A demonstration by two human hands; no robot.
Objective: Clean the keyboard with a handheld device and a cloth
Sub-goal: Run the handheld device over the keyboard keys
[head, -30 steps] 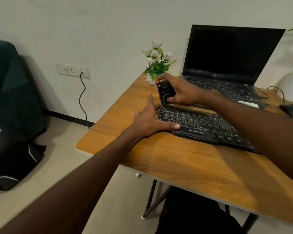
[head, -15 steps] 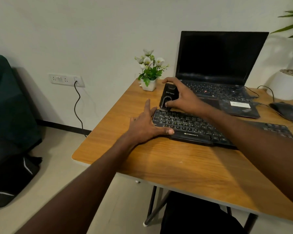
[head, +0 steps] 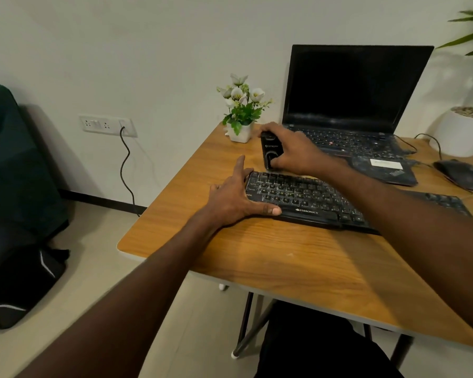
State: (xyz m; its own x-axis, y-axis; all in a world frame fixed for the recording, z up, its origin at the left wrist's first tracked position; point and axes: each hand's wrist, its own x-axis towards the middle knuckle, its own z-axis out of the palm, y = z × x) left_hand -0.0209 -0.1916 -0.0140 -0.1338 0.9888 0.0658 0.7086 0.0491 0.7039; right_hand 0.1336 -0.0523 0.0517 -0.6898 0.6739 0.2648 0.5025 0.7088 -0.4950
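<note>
Keyboard [head: 311, 199], a black Zebronics model, lies flat on the wooden desk [head: 298, 257] in front of an open ThinkPad laptop [head: 352, 105]. Left hand [head: 235, 197] rests flat against its left end, fingers straight, thumb laid along the front edge. Right hand [head: 295, 151] curls round a black handheld device [head: 271, 154], holding it upright at the keyboard's far left corner. A small potted flower [head: 242, 110] stands just behind, and a mouse [head: 459, 174] sits to the right.
</note>
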